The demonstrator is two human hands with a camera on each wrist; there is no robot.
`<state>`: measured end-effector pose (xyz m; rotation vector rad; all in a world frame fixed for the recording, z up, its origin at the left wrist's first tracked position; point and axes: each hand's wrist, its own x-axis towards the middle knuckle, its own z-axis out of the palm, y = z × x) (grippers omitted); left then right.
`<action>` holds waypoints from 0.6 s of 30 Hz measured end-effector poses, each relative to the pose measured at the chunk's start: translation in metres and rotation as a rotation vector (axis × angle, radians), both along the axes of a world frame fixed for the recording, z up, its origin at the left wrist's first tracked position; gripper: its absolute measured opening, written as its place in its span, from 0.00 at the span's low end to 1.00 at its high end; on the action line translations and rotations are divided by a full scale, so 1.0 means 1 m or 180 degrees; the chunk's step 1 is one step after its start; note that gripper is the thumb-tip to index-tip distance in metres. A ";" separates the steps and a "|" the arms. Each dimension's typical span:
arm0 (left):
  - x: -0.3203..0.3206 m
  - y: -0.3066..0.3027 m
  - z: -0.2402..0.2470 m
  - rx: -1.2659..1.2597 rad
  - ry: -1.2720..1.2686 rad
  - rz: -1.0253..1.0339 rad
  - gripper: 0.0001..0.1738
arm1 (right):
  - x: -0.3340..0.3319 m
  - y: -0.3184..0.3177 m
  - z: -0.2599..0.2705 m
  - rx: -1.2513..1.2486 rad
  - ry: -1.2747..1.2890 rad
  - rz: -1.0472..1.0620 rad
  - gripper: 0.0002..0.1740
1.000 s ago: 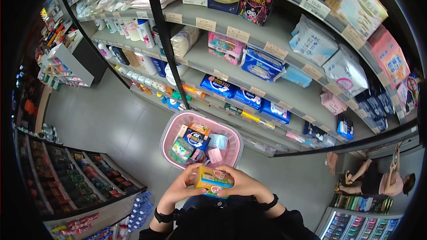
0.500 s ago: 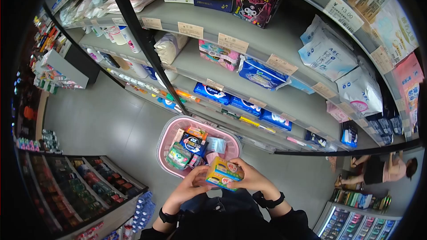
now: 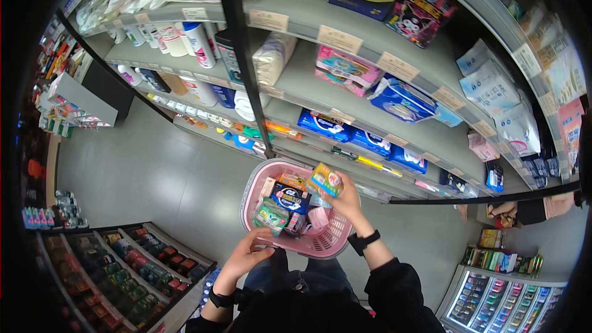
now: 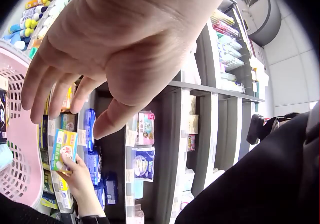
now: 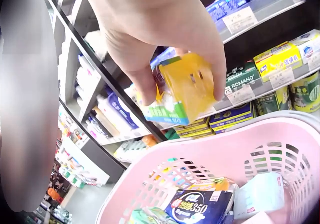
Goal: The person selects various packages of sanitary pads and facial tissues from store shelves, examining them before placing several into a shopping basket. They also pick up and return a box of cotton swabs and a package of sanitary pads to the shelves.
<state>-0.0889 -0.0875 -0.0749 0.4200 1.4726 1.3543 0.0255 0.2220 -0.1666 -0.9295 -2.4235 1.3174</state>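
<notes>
Here, a yellow, green and blue block-shaped packet in glossy wrapping [image 3: 324, 179] is pinched between the thumb and fingers of the right hand [image 3: 348, 200], near the one-o'clock rim of a pink perforated plastic basket [image 3: 339, 232]. Light weight, firmness and slight slipperiness are judged likely; opposite sides are best grasped. One end appears largely yellow; printed lettering is borne on a face. Toward seven o'clock, nothing is held by the left hand [image 3: 245, 256], its fingers loosely extended.

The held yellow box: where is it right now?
In the head view, the yellow box is just right of centre, held in the person's right fingers near the far rim of the pink basket, with shelves behind.
</notes>
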 end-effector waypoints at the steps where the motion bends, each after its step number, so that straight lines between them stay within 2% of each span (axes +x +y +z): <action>1: -0.001 -0.007 -0.001 -0.0021 -0.0007 0.0042 0.30 | -0.015 0.004 -0.005 0.0143 0.0074 -0.0159 0.43; 4: -0.001 -0.026 0.002 -0.0056 -0.0165 0.0237 0.29 | -0.053 0.018 -0.030 0.0291 0.0180 -0.0383 0.43; 7: -0.003 -0.045 0.002 -0.0127 -0.0188 0.0349 0.29 | -0.080 0.025 -0.049 0.0759 0.0208 -0.0638 0.43; 11: -0.003 -0.065 0.000 -0.0258 -0.0222 0.0646 0.28 | -0.097 0.028 -0.056 0.0718 0.0240 -0.0781 0.36; 18: 0.002 -0.067 -0.002 -0.0374 -0.0354 0.0796 0.28 | -0.109 0.032 -0.082 0.0938 0.0073 -0.0906 0.36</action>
